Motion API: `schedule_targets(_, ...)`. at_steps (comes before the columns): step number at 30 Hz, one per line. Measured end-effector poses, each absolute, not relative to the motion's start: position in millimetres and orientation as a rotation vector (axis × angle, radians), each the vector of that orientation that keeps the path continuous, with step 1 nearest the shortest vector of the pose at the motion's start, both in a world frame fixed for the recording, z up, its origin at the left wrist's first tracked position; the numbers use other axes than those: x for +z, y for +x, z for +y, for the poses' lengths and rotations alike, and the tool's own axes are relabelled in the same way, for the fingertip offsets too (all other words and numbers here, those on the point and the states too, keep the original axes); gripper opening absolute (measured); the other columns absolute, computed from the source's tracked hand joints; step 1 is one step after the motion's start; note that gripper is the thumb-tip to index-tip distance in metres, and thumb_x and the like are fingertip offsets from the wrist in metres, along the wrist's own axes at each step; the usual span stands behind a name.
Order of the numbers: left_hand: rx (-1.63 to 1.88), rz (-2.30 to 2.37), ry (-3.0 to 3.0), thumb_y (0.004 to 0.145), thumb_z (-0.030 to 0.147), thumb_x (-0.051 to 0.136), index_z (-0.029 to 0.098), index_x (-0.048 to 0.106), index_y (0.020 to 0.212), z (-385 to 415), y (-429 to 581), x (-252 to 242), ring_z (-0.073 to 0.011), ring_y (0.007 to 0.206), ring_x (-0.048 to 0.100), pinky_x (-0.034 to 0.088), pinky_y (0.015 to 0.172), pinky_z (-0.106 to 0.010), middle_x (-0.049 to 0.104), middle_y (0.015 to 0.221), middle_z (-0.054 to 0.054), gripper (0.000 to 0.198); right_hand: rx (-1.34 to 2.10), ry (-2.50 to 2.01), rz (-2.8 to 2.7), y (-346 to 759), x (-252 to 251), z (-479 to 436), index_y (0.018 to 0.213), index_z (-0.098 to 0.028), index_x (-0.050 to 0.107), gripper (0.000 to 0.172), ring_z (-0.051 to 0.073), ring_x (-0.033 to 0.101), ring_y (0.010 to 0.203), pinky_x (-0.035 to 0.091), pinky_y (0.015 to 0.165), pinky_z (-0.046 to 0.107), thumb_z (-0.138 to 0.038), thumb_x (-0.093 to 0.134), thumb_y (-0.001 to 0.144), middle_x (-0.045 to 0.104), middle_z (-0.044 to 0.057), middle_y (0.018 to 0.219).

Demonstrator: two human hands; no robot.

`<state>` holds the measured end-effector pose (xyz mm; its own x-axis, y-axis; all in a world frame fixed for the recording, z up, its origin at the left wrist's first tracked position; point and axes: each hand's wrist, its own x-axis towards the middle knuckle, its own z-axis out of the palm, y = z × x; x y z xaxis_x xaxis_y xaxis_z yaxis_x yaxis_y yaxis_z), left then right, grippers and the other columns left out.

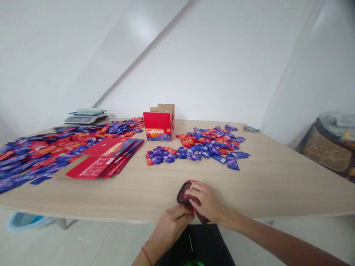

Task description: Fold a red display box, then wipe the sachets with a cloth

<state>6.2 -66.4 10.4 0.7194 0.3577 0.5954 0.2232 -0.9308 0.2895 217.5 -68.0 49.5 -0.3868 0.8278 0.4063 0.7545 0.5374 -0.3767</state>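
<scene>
At the table's front edge, both hands are on a small brown, soft-looking pouch-like item with a black rim [182,194]. Bits of red show at its top and beside my left fingers; I cannot make out what they are. My left hand [173,224] pinches the near side of the item, thumb and fingers pressed together. From the right, my right hand [207,201] curls its fingers over the item and partly hides it. Farther back lie loose blue and red sachets [210,142], out of reach of both hands' fingers.
A red carton with raised flaps [158,125] stands at the back. Flattened red cartons [104,159] lie left of centre, beside a wide spread of sachets [55,147]. A scale [85,117] sits at the far left. Below the table is a blue basin [29,220].
</scene>
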Motion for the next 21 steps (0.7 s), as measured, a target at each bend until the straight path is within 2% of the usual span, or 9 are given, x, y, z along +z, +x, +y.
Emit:
schedule_targets(9, 0.930, 0.522, 2.718, 0.106, 0.020, 0.053, 0.019, 0.070, 0.113, -67.9, 5.8, 6.9, -0.0179, 0.097, 0.070, 0.058, 0.088, -0.027, 0.073, 0.104, -0.007, 0.019, 0.135, -1.386, -2.328, 216.0, 43.7, -65.0, 0.104, -0.028, 0.069, 0.022, 0.021, 0.056, 0.110, 0.042, 0.098, 0.036, -0.012, 0.061, 0.090, 0.067, 0.001, 0.107)
schedule_targets(21, 0.968, 0.494, 2.690, 0.107, 0.020, 0.052, 0.020, 0.071, 0.114, -68.4, 5.7, 11.8, -0.0176, 0.098, 0.071, 0.059, 0.089, -0.027, 0.074, 0.106, -0.007, 0.021, 0.135, -1.449, -2.270, 222.0, 46.0, -46.1, 0.099, -0.026, 0.071, 0.021, 0.021, 0.058, 0.104, 0.041, 0.093, 0.034, -0.011, 0.059, 0.091, 0.070, 0.002, 0.104)
